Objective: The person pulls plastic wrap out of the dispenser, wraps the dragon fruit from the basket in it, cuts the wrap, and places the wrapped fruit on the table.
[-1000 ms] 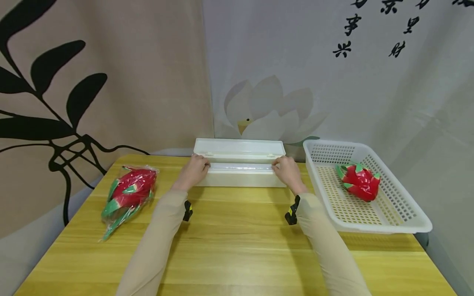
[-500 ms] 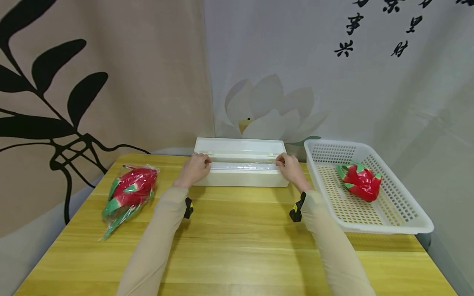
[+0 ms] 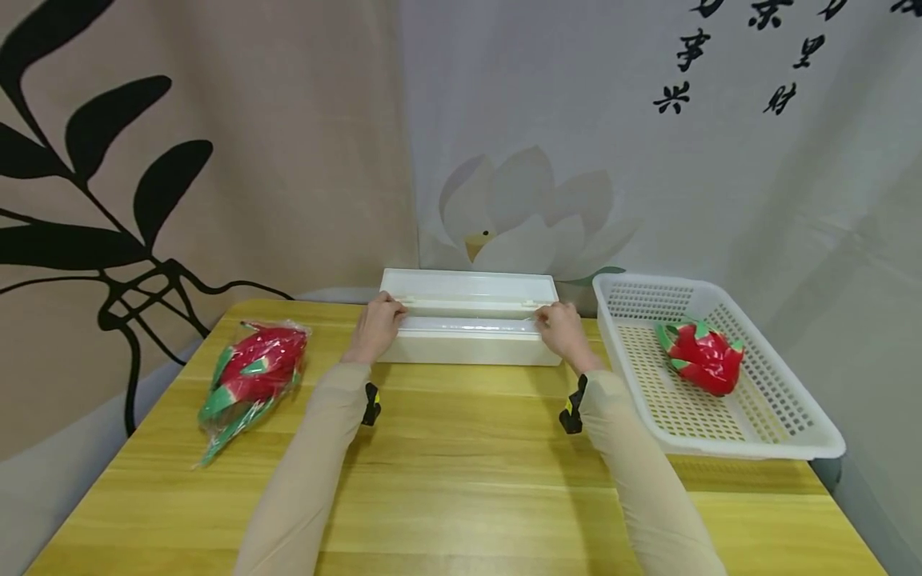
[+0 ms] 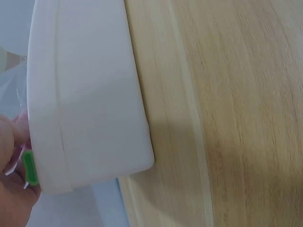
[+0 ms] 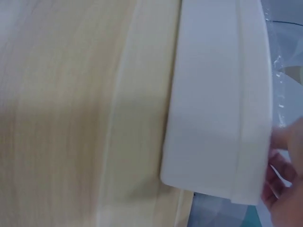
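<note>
A white cling film dispenser (image 3: 468, 350) stands at the table's back edge with its lid (image 3: 468, 284) raised. Clear cling film (image 3: 471, 325) stretches along its top opening. At the left end, my left hand (image 3: 374, 328) pinches the film between thumb and fingers; in the left wrist view a green slider (image 4: 30, 168) shows beside the fingers. My right hand (image 3: 565, 336) pinches the film at the opposite end. The right wrist view has shiny film (image 5: 279, 90) running up from the fingers along the box's edge.
To the left lies a red and green dragon fruit (image 3: 252, 376) in a clear plastic bag. A white perforated basket (image 3: 720, 444) stands on the right, holding another red dragon fruit (image 3: 702, 358). A printed curtain (image 3: 504, 120) hangs close behind the wooden table (image 3: 461, 480).
Both hands stay at the dispenser's ends. The right hand shifts slightly right, then a little back; the left hand's fingers rise slightly. The fruit and basket keep their places.
</note>
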### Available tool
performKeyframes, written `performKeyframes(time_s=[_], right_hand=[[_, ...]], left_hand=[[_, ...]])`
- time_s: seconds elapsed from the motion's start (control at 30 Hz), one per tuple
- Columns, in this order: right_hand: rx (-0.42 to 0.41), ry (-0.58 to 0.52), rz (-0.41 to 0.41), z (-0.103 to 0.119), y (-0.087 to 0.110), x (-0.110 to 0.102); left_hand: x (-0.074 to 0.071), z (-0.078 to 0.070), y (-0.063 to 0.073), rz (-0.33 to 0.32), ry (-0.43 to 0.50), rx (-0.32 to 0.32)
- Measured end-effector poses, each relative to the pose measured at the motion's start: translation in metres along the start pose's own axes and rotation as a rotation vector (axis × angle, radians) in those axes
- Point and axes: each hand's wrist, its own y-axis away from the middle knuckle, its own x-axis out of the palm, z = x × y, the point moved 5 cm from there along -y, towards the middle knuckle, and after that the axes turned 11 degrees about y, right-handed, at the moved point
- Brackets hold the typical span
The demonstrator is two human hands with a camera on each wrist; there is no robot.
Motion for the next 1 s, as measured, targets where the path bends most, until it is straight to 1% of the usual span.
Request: performKeyframes(time_s=[0.07,0.17,0.27,0.4,0.47,0.57,0.63,0.7,0.8,0.87,0.93,1.0], right_hand=[[-0.004,0.007,-0.051,-0.002,0.001,0.000],[0.003,-0.024,-0.094,-0.005,0.003,0.000],[0.028,-0.083,-0.106,-0.008,0.004,-0.001],[0.078,-0.160,-0.101,-0.010,0.005,-0.001],[0.103,-0.199,-0.098,-0.011,0.005,-0.002],[0.133,-0.243,-0.095,-0.011,0.004,-0.003],[0.142,-0.252,-0.102,-0.010,0.003,-0.004],[0.149,-0.256,-0.109,-0.010,0.003,-0.005],[0.152,-0.260,-0.124,-0.010,0.003,-0.006],[0.156,-0.269,-0.131,-0.010,0.003,-0.007],[0.156,-0.281,-0.141,-0.010,0.003,-0.008],[0.162,-0.296,-0.151,-0.010,0.002,-0.008]], left_hand=[[-0.001,-0.001,0.000,0.004,0.008,0.019],[-0.002,-0.002,0.001,0.017,0.016,0.049],[-0.004,0.000,0.000,0.028,0.015,0.070],[-0.006,0.003,0.000,0.027,0.003,0.081],[-0.006,0.005,0.000,0.038,0.000,0.087],[-0.005,0.007,0.000,0.079,0.009,0.073],[-0.005,0.009,0.000,0.112,0.014,0.058],[-0.006,0.009,0.000,0.128,0.011,0.047],[-0.006,0.009,0.000,0.114,0.005,0.059],[-0.007,0.007,0.000,0.088,0.007,0.082],[-0.008,0.006,-0.001,0.063,0.022,0.097],[-0.008,0.005,-0.001,0.049,0.049,0.096]])
